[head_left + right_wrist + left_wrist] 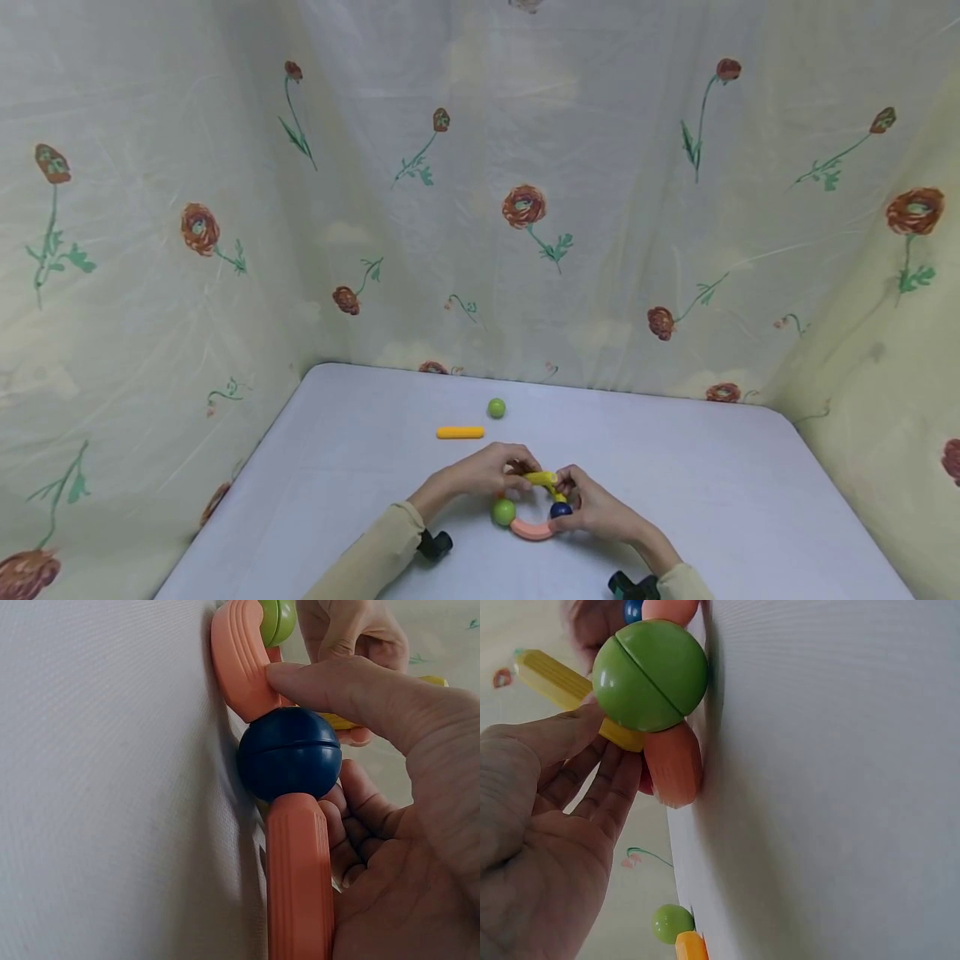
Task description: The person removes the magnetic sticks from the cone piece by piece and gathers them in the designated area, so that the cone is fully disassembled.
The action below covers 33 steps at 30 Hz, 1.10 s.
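Between both hands on the white table lies a ring of chunky toy rods and balls. It includes a grooved green ball (651, 675), a curved salmon rod (531, 532) and a navy ball (289, 754). My left hand (491, 468) pinches a yellow rod (555, 679) above the ring's far side. On the right, my right hand (603, 510) holds the navy ball's side of the ring, thumb on the curved salmon rod and fingers behind the ball. A straight salmon rod (300, 877) extends from the navy ball; an orange-red rod (673, 765) adjoins the green ball.
Beyond my left hand, an orange-yellow rod (461, 432) lies on the white table (675, 450). A second green ball (497, 407) sits farther back. Flower-printed cloth (525, 292) hangs behind the table and at both sides.
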Motion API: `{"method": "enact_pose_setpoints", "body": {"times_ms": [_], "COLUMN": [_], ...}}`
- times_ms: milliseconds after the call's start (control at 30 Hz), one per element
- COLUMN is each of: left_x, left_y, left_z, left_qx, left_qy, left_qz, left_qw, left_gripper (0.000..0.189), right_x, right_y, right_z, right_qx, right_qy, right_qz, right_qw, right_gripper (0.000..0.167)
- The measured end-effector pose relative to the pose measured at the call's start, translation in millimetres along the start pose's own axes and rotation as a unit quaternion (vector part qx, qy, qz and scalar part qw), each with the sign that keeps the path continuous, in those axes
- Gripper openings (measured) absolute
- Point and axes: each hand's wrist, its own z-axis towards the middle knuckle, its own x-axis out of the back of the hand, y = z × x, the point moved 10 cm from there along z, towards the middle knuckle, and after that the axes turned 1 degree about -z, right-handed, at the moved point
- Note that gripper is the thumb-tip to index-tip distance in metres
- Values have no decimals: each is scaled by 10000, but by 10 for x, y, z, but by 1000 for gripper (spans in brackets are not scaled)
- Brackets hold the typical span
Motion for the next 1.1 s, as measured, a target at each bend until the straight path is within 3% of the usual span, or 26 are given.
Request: {"method": "enact_pose_setpoints", "body": {"times_ms": [200,467,767,900,1100], "left_x": [120,426,687,726,738], "left_y": [-37,-153,-578,-713,-756], "left_z": [-85,-312,-670,-748,-740], "left_qx": [141,111,1082,1173,1266], "left_qy": [187,562,783,840,829], "left_qz": [145,407,762,1008,1048], "left_qw": [9996,9975,9881,9844,9829], "left_gripper": [23,22,21,21,24], "right_x": [3,1,-14,-16,-9], "right_y": [-7,4,9,8,10], "right_z": [0,12,17,20,24], "right_qx": [47,-99,-150,-125,-92], "right_qy": [-19,-1,-5,-15,-16], "right_qz": [22,125,113,119,108], "right_qw": [10000,9999,9998,9999,9999], "right_gripper": [63,62,62,62,61]}}
